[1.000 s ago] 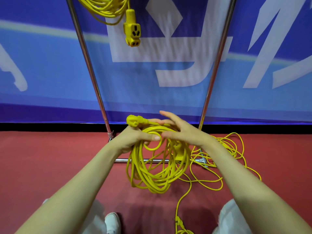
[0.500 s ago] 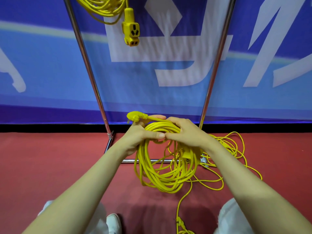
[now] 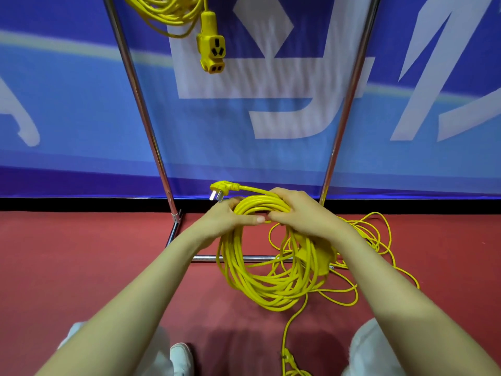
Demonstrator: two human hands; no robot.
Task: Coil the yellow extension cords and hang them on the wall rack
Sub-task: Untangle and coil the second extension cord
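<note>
Red floor (image 3: 81,267); both hands (image 3: 225,222) (image 3: 301,213) around coil (image 3: 271,293)

The blue banner (image 3: 81,109) filling the upper frame bears large white strokes, cropped and blurred; no word or number reads. The yellow socket (image 3: 211,50) at upper centre shows no legible marking.

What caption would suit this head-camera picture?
Left hand and right hand grip a coiled yellow cord before a metal rack.

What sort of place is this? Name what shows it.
Probably an indoor sports or event hall: a red matte floor, a large blue banner with white shapes along the wall, and a chrome tube rack holding a coiled yellow extension cord.
</note>
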